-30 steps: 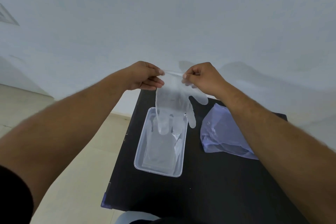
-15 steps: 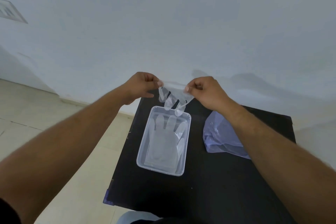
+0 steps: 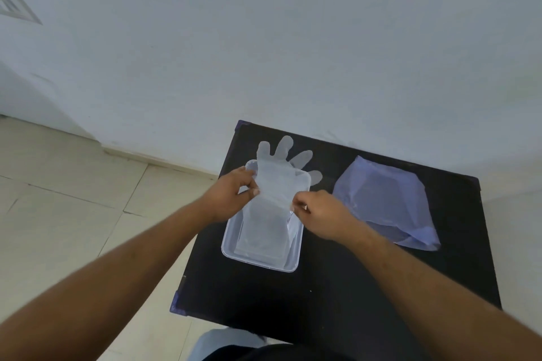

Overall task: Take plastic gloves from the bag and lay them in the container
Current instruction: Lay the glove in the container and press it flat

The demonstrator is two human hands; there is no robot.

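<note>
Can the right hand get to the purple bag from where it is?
Probably yes. The right hand sits just beside the bag on the black table, with nothing between them. But it is pinching the glove over the container, so it would need to let go first.

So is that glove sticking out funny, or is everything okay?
Yes, a bit. The glove, pinched by the left hand and right hand, lies over the container, but its fingers poke past the far rim onto the black table. The bag lies beside it, nothing spilled.
</note>
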